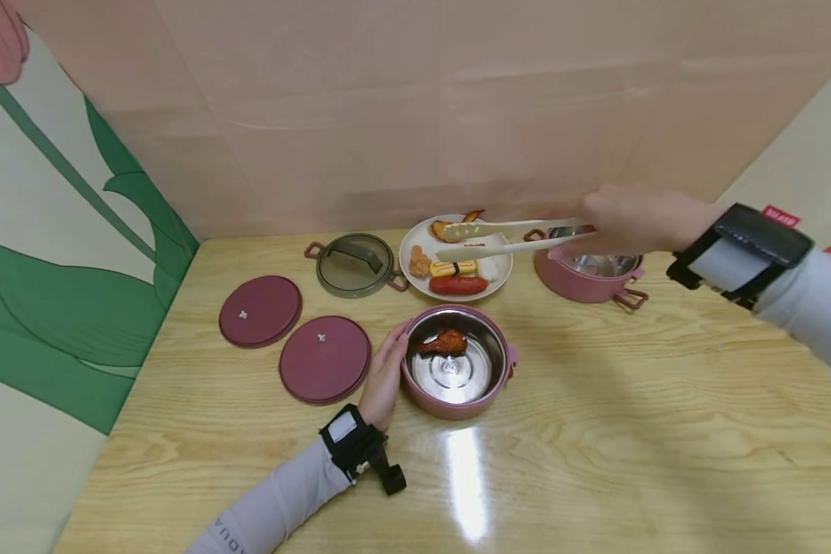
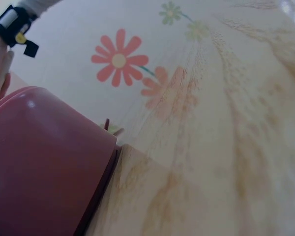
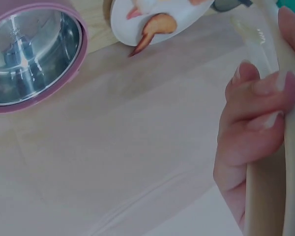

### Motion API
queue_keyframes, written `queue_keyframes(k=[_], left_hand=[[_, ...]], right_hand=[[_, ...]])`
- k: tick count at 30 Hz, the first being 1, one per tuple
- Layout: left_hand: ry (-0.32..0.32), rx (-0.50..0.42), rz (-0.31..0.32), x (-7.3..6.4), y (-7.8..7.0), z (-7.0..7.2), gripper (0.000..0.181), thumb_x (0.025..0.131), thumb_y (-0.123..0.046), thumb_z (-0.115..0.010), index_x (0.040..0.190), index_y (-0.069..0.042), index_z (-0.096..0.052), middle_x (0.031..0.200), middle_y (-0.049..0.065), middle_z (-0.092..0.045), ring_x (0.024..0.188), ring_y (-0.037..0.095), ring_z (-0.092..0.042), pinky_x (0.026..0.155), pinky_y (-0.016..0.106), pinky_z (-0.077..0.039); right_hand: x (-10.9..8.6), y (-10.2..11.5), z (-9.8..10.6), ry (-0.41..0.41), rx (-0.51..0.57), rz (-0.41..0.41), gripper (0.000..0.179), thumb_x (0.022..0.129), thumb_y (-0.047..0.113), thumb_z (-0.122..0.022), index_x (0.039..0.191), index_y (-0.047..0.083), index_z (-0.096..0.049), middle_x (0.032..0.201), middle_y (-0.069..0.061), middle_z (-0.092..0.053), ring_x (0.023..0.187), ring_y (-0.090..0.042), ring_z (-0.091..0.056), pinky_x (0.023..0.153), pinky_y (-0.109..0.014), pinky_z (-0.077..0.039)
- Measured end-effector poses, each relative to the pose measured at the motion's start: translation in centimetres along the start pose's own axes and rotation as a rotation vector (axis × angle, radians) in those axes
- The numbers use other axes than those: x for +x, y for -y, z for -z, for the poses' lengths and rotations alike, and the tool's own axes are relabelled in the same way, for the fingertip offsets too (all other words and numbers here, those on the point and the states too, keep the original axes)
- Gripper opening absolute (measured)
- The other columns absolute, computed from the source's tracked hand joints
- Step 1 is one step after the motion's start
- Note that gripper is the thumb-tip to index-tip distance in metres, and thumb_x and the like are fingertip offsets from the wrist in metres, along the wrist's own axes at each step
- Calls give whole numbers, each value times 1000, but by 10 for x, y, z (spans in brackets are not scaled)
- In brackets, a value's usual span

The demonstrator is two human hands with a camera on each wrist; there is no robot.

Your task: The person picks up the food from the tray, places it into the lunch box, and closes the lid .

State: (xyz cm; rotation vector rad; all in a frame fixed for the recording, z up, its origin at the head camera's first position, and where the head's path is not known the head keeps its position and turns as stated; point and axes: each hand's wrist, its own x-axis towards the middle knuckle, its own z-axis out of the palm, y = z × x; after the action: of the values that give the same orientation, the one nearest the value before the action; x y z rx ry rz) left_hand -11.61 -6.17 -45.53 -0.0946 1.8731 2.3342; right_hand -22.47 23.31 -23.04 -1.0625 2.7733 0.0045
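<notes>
1. Left hand [image 1: 384, 381]: fingers laid fairly straight against the left side of the near pot [image 1: 450, 409]; any grip on a handle there is hidden.
2. Right hand [image 1: 612, 219]: fingers clamped round the tongs [image 1: 505, 248]; tong arms spread, tips held over the plate [image 1: 415, 243].
3. One drumstick [image 1: 445, 343] is contained in the near pot, which is stood upright on the counter [image 1: 595, 431].
4. Sausage [image 1: 458, 285], yellow roll [image 1: 453, 268] and a tailed brown piece [image 3: 160, 24] are borne by the plate; the tail is projected past the rim.
5. Risk, judged: neighbouring pieces could be nudged off if the tips are closed carelessly in the crowding.
6. A rounded piece could be dropped through a shallow or off-centre pinch.
7. The far pot [image 1: 582, 285] could be knocked by a low right hand.
</notes>
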Motion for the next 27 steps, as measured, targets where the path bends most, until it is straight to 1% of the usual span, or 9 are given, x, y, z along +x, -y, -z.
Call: queue_keyframes(k=[2, 4, 5, 8, 12, 16, 19, 24, 27], left_hand=[[6, -5, -7, 0, 0, 0, 47, 107, -26, -37, 150, -5, -38, 155, 14, -37, 148, 28, -25, 123, 45, -18], [9, -3, -9, 0, 1, 0, 48, 107, -27, -37, 150, -5, -38, 155, 14, -37, 148, 28, -25, 123, 46, -18], [10, -1, -10, 0, 1, 1, 48, 107, -27, -37, 150, -6, -38, 155, 14, -37, 148, 27, -25, 123, 46, -18], [11, 3, -6, 1, 1, 1, 48, 107, -28, -37, 150, -6, -38, 155, 13, -38, 148, 27, -25, 123, 46, -18], [10, 2, 0, 1, 1, 1, 48, 107, -28, -38, 150, -7, -38, 155, 13, -38, 148, 27, -26, 123, 45, -19], [8, 0, 5, 1, 1, 0, 48, 107, -28, -38, 150, -7, -38, 155, 12, -38, 148, 26, -26, 123, 45, -19], [7, 6, 7, 2, 1, 0, 48, 107, -29, -38, 150, -7, -38, 155, 12, -38, 148, 26, -26, 123, 45, -19], [10, 10, 6, 2, 2, 0, 48, 107, -29, -38, 150, -8, -38, 155, 12, -37, 148, 27, -25, 123, 46, -18], [11, 9, 6, 3, 2, 0, 48, 107, -29, -38, 150, -8, -38, 156, 12, -37, 148, 27, -25, 123, 46, -18]], right_hand=[[5, -4, 0, -64, -62, 52, 66, 84, 37, -78, 143, 23, -53, 108, -7, -63, 65, -10, -55, 58, -27, -47], [10, -9, -1, -128, -125, 103, 67, 79, 36, -81, 140, 22, -56, 124, -9, -62, 79, -15, -58, 69, -33, -48], [13, -10, -2, -143, -143, 116, 66, 79, 36, -82, 138, 20, -58, 130, -10, -60, 85, -17, -61, 74, -36, -49], [18, -12, -1, -59, -109, 37, 66, 83, 40, -78, 141, 17, -55, 137, -14, -58, 105, -29, -64, 87, -48, -52], [22, -11, -1, 58, -52, -93, 64, 90, 44, -68, 143, 12, -51, 134, -19, -61, 106, -35, -67, 87, -53, -54], [28, -12, -2, 71, -63, -129, 64, 91, 44, -68, 143, 11, -52, 131, -22, -62, 104, -37, -68, 77, -47, -58], [34, -13, -3, 89, -73, -161, 63, 91, 45, -67, 143, 12, -52, 127, -22, -64, 102, -37, -67, 72, -45, -59], [46, -16, -7, 112, -90, -198, 68, 90, 53, -65, 143, 13, -51, 126, -21, -64, 106, -39, -65, 80, -54, -56], [52, -17, -10, 114, -93, -208, 65, 90, 51, -65, 142, 14, -52, 127, -21, -64, 109, -39, -63, 82, -56, -54]])
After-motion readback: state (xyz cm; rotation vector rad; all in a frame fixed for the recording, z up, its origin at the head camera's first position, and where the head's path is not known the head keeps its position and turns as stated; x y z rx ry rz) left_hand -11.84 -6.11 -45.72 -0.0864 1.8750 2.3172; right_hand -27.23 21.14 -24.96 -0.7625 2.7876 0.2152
